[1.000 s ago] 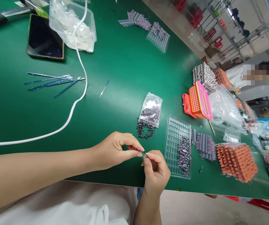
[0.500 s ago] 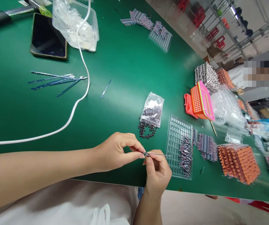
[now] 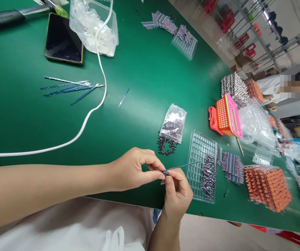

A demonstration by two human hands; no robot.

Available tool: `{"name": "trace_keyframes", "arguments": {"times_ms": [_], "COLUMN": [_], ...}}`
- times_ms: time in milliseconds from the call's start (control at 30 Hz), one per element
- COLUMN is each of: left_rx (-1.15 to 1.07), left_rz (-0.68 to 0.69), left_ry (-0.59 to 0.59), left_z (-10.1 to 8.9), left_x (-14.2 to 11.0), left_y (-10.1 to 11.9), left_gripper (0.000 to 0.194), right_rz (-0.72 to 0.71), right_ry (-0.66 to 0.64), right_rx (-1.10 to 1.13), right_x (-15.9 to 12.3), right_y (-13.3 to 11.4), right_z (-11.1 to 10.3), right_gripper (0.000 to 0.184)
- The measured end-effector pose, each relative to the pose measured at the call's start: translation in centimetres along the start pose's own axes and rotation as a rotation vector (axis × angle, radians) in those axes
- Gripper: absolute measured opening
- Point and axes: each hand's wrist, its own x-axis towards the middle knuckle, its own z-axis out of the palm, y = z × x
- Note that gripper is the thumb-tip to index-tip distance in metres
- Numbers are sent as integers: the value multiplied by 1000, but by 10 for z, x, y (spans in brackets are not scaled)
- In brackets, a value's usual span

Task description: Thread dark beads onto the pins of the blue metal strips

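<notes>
My left hand (image 3: 136,169) reaches in from the left, thumb and forefinger pinched on a thin dark strand (image 3: 182,165). The strand runs from the fingertips to the right, over the edge of a clear plastic tray (image 3: 195,167). My right hand (image 3: 177,193) comes up from below, its fingertips closed on a small dark piece (image 3: 166,173) at the strand. The fingers partly hide this piece, and its kind is unclear. Many small dark and pink pieces (image 3: 209,172) lie in the tray's right side. Just beyond my hands are loose dark beads (image 3: 167,146) and a clear bag of beads (image 3: 173,123).
A white cable (image 3: 83,127) crosses the green table (image 3: 144,76). Blue strands (image 3: 68,89), a phone (image 3: 64,39) and a plastic tub (image 3: 113,38) lie left. Stacked orange pieces (image 3: 267,188) and a basket (image 3: 227,115) stand right. Another person's hand (image 3: 271,106) is at the far right.
The strand's free end has swung upward and shows longer. Both hands stay together at nearly the same spot. The view has shifted slightly, moving the table things rightward.
</notes>
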Motion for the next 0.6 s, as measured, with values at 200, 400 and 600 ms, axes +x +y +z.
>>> {"name": "trace_keyframes", "arguments": {"times_ms": [200, 400, 600], "left_rx": [-7, 50, 27], "left_rz": [37, -21, -116], "left_ry": [7, 27, -23], "left_z": [0, -1, -1], "left_x": [0, 1, 1], "left_y": [-1, 2, 1], "left_gripper": [10, 13, 15], "right_rz": [-21, 0, 54], "right_ry": [-11, -44, -69], "right_rx": [1, 6, 100], "right_x": [1, -1, -1], "right_y": [0, 3, 2], "right_z": [0, -2, -2], "right_gripper": [11, 14, 14]}}
